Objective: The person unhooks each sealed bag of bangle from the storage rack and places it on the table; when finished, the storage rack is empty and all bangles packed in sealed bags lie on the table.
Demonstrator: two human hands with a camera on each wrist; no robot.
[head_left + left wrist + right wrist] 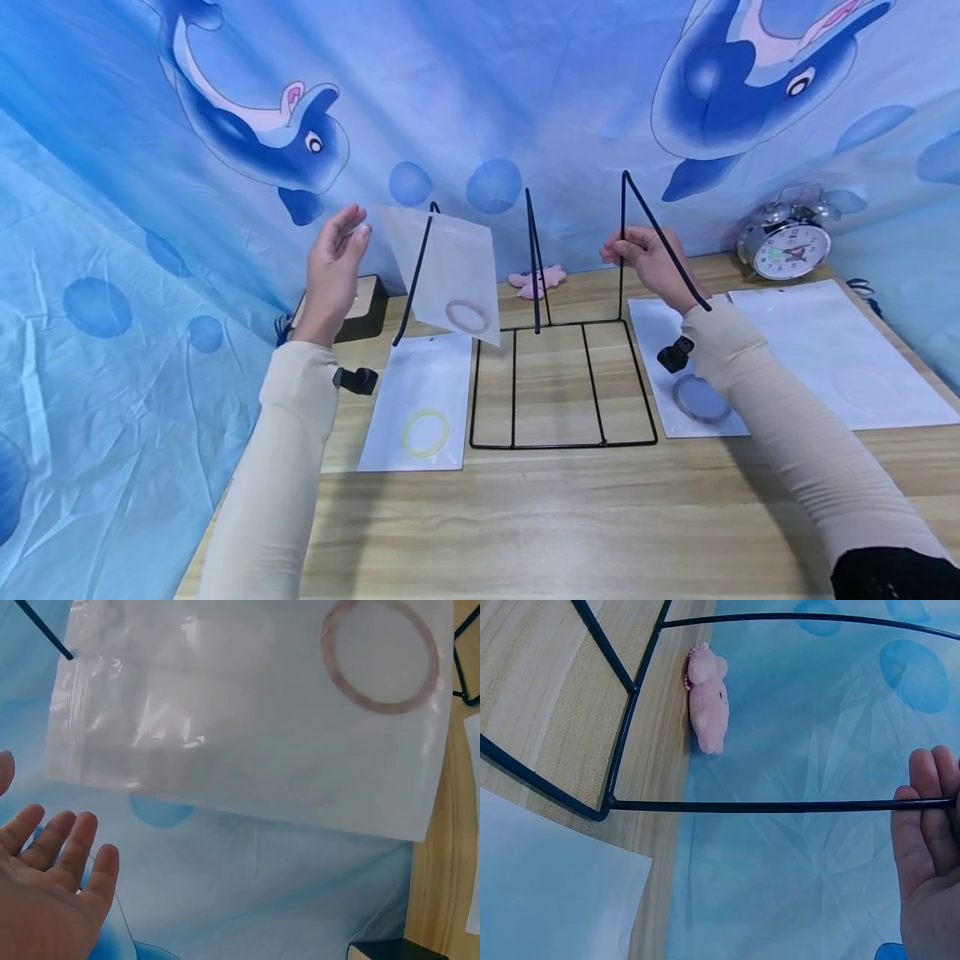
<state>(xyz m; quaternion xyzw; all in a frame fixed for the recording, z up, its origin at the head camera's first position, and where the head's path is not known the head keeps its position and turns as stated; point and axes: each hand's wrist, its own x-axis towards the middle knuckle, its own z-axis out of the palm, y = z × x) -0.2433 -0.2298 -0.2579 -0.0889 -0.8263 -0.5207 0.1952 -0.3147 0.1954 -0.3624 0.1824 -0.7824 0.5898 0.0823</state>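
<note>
A black wire rack [567, 445] stands on the table with tall bent arms. On its left arm hangs a translucent plastic zip bag [457, 258], with a pinkish ring [380, 656] showing near one end. Left of that bag, and apart from it, my left hand [337, 271] is raised with its fingers extended. My right hand [652, 258] holds the rack's right upright between thumb and fingers; in the right wrist view its fingers lie behind the wire and the thumb is mostly out of frame.
A bag with a yellow-green ring [425, 432] lies left of the rack. To the right lie a bag with a greyish disc [701, 397] and another pale bag [840, 350]. Behind are a pink plush toy [537, 282], an alarm clock [787, 248] and a dark-edged box [363, 310].
</note>
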